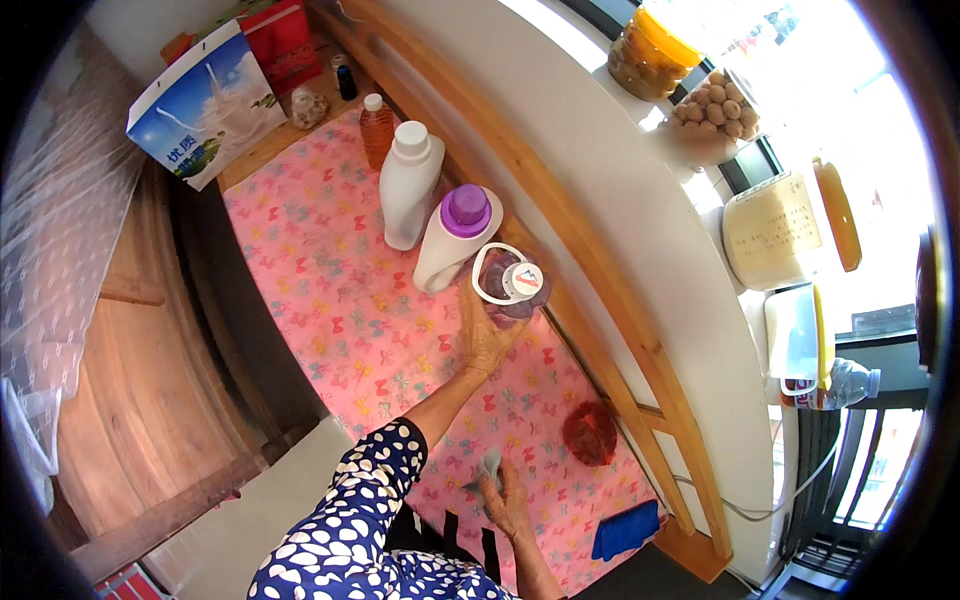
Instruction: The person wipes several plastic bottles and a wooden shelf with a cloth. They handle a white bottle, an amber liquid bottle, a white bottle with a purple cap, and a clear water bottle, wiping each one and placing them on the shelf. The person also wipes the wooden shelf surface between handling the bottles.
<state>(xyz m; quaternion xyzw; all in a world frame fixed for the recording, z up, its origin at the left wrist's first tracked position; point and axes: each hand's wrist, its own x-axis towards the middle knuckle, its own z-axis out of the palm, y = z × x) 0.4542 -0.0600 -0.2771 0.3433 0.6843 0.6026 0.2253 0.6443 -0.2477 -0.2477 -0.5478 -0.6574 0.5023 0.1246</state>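
My left hand (487, 335) is wrapped round the side of a see-through purple bottle (541, 297) with a white lid and a white carry loop. The bottle stands at the right edge of a pink bow-patterned cloth (330, 270), next to the wooden rail. In my right hand (510, 503), closed and low over the pink cloth, is a small crumpled grey rag (490, 463). Just beyond the purple bottle is a white detergent jug (436, 252) with a purple cap. Behind that stands a white jug (402, 200) with a white cap.
An amber bottle (376, 138) and a milk-picture box (205, 110) stand at the far end. A red bag-like bundle (590, 434) and a folded blue cloth (626, 530) lie at right. Jars, including one of round nuts (715, 108), line the ledge beyond the wooden rail (560, 215).
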